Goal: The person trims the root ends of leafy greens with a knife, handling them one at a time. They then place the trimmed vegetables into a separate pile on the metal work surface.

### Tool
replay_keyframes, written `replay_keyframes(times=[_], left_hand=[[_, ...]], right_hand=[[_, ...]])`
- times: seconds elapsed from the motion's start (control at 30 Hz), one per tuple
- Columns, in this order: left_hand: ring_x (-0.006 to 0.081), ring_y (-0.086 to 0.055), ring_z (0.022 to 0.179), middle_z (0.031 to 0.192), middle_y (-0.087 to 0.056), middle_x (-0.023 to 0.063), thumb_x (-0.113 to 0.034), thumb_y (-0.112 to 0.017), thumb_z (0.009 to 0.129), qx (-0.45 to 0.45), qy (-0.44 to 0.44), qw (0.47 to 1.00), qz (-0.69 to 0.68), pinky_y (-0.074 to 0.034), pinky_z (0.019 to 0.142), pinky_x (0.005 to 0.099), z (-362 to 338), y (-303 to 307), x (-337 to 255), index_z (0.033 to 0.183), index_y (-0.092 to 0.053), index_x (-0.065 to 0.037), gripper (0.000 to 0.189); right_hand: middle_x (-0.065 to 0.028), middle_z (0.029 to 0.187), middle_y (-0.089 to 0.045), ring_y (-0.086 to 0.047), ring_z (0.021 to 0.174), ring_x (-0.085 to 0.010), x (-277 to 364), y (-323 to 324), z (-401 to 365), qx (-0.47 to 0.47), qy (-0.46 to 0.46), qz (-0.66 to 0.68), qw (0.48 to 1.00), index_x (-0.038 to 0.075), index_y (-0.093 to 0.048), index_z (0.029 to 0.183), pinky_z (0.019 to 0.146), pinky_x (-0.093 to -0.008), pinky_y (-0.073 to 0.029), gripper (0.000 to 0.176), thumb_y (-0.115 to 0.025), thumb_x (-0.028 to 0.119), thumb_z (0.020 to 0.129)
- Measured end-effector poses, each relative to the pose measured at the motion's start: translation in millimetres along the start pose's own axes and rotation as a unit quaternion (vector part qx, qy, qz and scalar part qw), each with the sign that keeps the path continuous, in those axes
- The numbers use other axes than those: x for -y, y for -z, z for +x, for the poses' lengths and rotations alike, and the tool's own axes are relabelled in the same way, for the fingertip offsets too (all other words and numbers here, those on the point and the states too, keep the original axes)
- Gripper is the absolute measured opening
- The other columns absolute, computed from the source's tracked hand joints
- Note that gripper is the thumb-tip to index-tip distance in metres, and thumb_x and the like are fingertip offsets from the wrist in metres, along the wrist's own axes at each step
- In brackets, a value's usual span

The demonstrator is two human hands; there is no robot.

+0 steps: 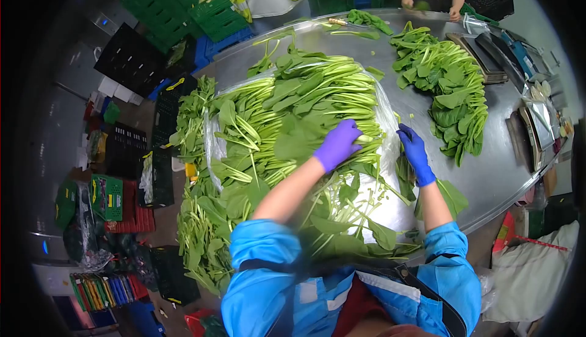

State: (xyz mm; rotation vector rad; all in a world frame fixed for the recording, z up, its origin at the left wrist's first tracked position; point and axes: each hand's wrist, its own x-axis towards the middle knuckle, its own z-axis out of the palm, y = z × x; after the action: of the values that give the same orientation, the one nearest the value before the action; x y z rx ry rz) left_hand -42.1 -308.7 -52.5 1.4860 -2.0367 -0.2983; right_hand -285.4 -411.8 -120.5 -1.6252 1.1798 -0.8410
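A large heap of leafy green stalks (342, 86) lies on a clear plastic sheet (386, 114) in front of me. My left hand (339, 146), in a purple glove, is closed on leafy green stalks at the heap's near right side; a pale cut stem end pokes out by its fingers. My right hand (415, 155), in a blue glove, is to the right of the sheet with its fingers curled. What it holds, if anything, I cannot make out. Loose leaves (404, 175) hang or lie beside that hand. Cut stem bits (369, 206) and leaves lie scattered nearer my body.
The metal table (494, 172) also bears a row of leafy greens (448, 86) and a scale-like device (479, 59). A knife-like tool (348, 24) lies at the far edge. Across the table stand two people; crates (131, 62) are stacked left.
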Motion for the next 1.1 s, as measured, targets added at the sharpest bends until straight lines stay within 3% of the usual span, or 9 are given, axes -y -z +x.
replay_keyframes(times=[0.17, 0.2, 0.3, 0.57, 0.7, 0.77, 0.83, 0.97, 1.1], left_hand=[[0.0278, -0.058, 0.082, 0.085, -0.059, 0.0128, -0.029, -0.075, 0.071, 0.022, 0.09, 0.983, -0.159, -0.046, 0.072, 0.0352, -53.6, 90.7, -104.7, 0.097, -0.063, -0.004, 0.038], [0.0231, -0.056, 0.074, 0.08, -0.058, 0.0112, -0.027, -0.076, 0.071, 0.037, 0.137, 0.965, -0.219, -0.046, 0.068, 0.0324, -65.8, 90.1, -111.5, 0.094, -0.063, -0.004, 0.036], [0.0133, -0.052, 0.066, 0.072, -0.057, 0.0077, -0.025, -0.079, 0.069, 0.031, 0.202, 0.929, -0.307, -0.044, 0.064, 0.0283, -96.5, 77.2, -124.9, 0.088, -0.063, -0.002, 0.033], [0.0112, -0.057, 0.07, 0.078, -0.063, 0.0064, -0.024, -0.082, 0.064, 0.023, 0.283, 0.894, -0.347, -0.047, 0.067, 0.0266, -153.7, 57.4, -122.5, 0.089, -0.065, 0.001, 0.039], [0.0096, -0.054, 0.067, 0.074, -0.061, 0.0048, -0.022, -0.082, 0.063, -0.024, 0.255, 0.934, -0.25, -0.045, 0.063, 0.0265, -155.3, 42.7, -132.8, 0.088, -0.067, -0.001, 0.036], [0.0084, -0.052, 0.068, 0.072, -0.06, 0.0035, -0.021, -0.083, 0.063, -0.028, 0.25, 0.935, -0.249, -0.044, 0.062, 0.0258, -152.7, 42.4, -132.7, 0.087, -0.067, -0.001, 0.036], [0.0066, -0.052, 0.064, 0.067, -0.06, 0.0008, -0.021, -0.081, 0.065, 0.074, 0.307, 0.894, -0.318, -0.043, 0.059, 0.0237, -154.6, 51.9, -125.1, 0.085, -0.068, -0.002, 0.03], [0.0041, -0.048, 0.059, 0.065, -0.058, -0.004, -0.022, -0.073, 0.076, 0.149, 0.33, 0.839, -0.406, -0.039, 0.053, 0.0215, -158.7, 67.2, -104.2, 0.083, -0.07, -0.003, 0.021], [0.0041, -0.05, 0.064, 0.072, -0.06, -0.0028, -0.021, -0.066, 0.083, 0.095, 0.383, 0.77, -0.501, -0.04, 0.058, 0.0195, -161.0, 60.6, -81.9, 0.087, -0.068, 0.0, 0.021]], right_hand=[[-0.0115, 0.076, -0.066, -0.064, 0.068, -0.0141, 129.1, 4.0, -101.3, 0.206, 0.155, -0.115, 0.959, 0.012, -0.056, 0.123, 0.062, -0.0284, -0.05, 0.041, -0.06, 0.009, 0.082], [-0.0165, 0.076, -0.064, -0.066, 0.067, -0.0183, 128.3, -6.1, -117.0, 0.21, 0.207, -0.035, 0.955, 0.014, -0.059, 0.12, 0.061, -0.0311, -0.05, 0.045, -0.06, 0.004, 0.076], [-0.0204, 0.076, -0.062, -0.063, 0.068, -0.0348, 140.5, -29.5, -144.3, 0.237, 0.22, -0.109, 0.94, 0.015, -0.058, 0.119, 0.061, -0.0374, -0.05, 0.052, -0.056, 0.0, 0.07], [-0.0185, 0.08, -0.065, -0.063, 0.067, -0.0318, 33.9, -38.7, -169.1, 0.246, 0.11, -0.251, 0.93, 0.009, -0.058, 0.119, 0.061, -0.0399, -0.049, 0.04, -0.057, 0.009, 0.079], [-0.0028, 0.062, -0.061, -0.048, 0.048, -0.0105, 152.9, -33.9, -179.9, 0.278, -0.039, 0.062, 0.958, 0.011, -0.065, 0.111, 0.053, -0.0274, -0.043, 0.033, -0.068, 0.021, 0.079], [0.0015, 0.063, -0.057, -0.04, 0.05, -0.0043, 146.7, -40.7, -176.8, 0.286, 0.019, 0.027, 0.958, 0.011, -0.066, 0.11, 0.051, -0.0219, -0.039, 0.036, -0.072, 0.022, 0.076], [-0.0006, 0.071, -0.06, -0.042, 0.053, -0.0036, 142.3, -37.7, -170.8, 0.391, -0.1, 0.002, 0.915, 0.01, -0.066, 0.11, 0.051, -0.0204, -0.037, 0.038, -0.074, 0.021, 0.074], [-0.002, 0.069, -0.062, -0.045, 0.049, -0.0032, 130.3, -34.0, -172.9, 0.412, -0.206, 0.224, 0.859, 0.004, -0.069, 0.096, 0.043, -0.019, -0.033, 0.026, -0.072, 0.017, 0.074], [-0.0025, 0.08, -0.066, -0.044, 0.049, -0.0006, 125.0, -39.8, -170.5, 0.352, -0.211, 0.188, 0.892, 0.002, -0.065, 0.106, 0.043, -0.0164, -0.033, 0.029, -0.063, 0.018, 0.08]])
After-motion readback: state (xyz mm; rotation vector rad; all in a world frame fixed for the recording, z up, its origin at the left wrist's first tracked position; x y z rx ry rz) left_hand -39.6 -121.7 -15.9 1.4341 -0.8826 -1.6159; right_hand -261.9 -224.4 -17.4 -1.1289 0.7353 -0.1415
